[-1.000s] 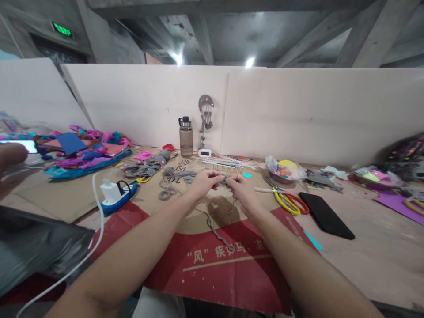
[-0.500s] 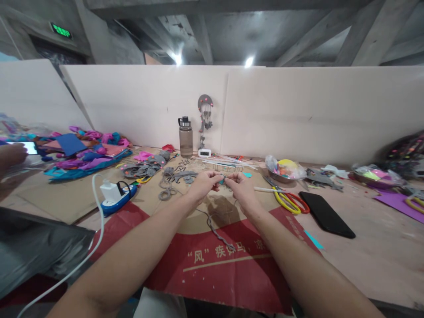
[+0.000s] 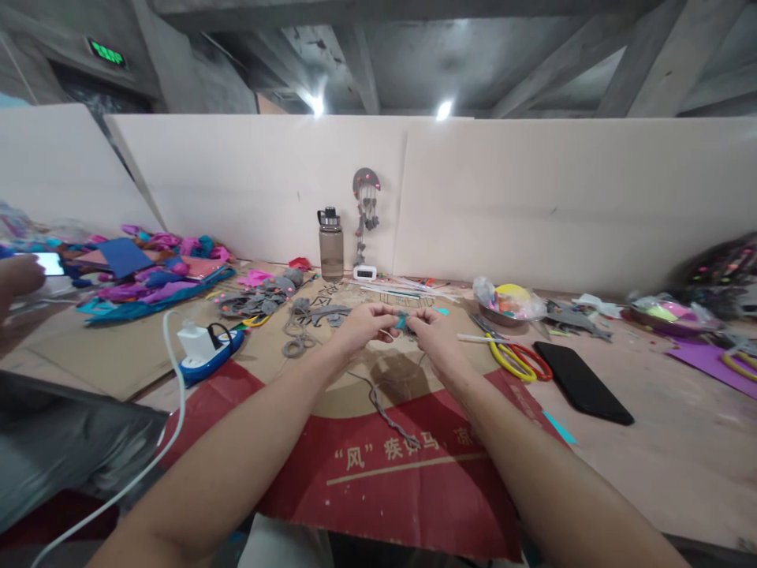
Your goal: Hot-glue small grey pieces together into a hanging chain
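My left hand [image 3: 362, 325] and my right hand [image 3: 434, 333] meet above the cardboard sheet [image 3: 378, 465], fingertips pinched together on a small teal piece [image 3: 401, 321] tied to a grey cord [image 3: 384, 409]. The cord hangs from my fingers and trails down onto the red printed part of the cardboard. Both hands are lifted slightly off the surface.
Yellow and red scissors [image 3: 516, 361] and a black phone [image 3: 581, 383] lie right of my hands. A water bottle [image 3: 331, 245], grey felt pieces [image 3: 260, 300] and a metal bowl [image 3: 507, 304] sit behind. A white charger [image 3: 195, 344] with cable lies left. Another person's hand [image 3: 17, 278] holds a phone at far left.
My fingertips have closed in on each other and the teal piece now shows between them. The arms and the cord have hardly shifted.
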Demonstrator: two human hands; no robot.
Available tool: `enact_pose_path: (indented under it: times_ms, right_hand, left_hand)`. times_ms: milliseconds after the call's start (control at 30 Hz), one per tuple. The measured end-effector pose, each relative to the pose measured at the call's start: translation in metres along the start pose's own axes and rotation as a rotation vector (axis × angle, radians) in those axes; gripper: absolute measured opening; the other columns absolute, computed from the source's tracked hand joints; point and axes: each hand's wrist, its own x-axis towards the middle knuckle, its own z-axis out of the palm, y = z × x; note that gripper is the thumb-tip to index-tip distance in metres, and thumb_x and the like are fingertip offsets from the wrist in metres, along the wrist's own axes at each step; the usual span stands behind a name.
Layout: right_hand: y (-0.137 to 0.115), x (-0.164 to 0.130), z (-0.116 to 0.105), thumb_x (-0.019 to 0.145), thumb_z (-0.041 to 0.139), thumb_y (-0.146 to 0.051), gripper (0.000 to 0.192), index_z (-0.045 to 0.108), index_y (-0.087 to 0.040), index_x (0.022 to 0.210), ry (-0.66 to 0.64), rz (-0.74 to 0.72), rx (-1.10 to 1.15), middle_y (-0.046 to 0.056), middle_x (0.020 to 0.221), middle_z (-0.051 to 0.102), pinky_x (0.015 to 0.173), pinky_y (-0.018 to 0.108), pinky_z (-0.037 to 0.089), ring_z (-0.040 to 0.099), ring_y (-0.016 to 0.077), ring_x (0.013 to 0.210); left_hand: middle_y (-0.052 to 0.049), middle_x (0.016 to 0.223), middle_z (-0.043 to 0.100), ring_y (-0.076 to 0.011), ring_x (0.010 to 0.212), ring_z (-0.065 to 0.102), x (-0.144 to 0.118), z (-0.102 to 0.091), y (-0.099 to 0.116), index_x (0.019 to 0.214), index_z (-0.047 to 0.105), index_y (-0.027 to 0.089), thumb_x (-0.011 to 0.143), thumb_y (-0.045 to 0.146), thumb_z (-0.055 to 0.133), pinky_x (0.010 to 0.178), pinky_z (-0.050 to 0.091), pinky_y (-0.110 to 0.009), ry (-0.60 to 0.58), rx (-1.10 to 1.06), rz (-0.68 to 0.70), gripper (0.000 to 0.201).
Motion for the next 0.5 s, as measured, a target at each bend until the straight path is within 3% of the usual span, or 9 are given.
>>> enact_pose_path:
  times_ms: [267, 500]
  right_hand:
    - [-0.0036, -0.0033, 0.0019, 0.065, 0.054, -0.027, 0.008, 0.051, -0.020, 0.060, 0.028, -0.118, -0.130, -0.004, 0.054, 0.046, 0.050, 0.024, 0.030, 0.039, 0.0112, 0.052]
    - [-0.0012, -0.0048, 0.0050, 0.068, 0.055, -0.033, 0.014, 0.054, -0.019, 0.071, -0.015, -0.143, -0.082, -0.003, 0.059, 0.048, 0.053, 0.025, 0.032, 0.040, 0.0119, 0.056]
  left_hand:
    - [-0.001, 0.059, 0.059, -0.0087, 0.051, 0.055, 0.0002, 0.0030, -0.0020, 0.074, 0.063, 0.012, 0.068, 0.029, 0.068, 0.049, 0.043, -0.021, 0.062, 0.086, 0.035, 0.019]
    - [0.001, 0.054, 0.055, -0.0069, 0.047, 0.051, 0.0021, 0.0029, -0.0029, 0.070, 0.059, 0.013, 0.069, 0.027, 0.064, 0.048, 0.039, -0.019, 0.114, 0.064, 0.037, 0.016]
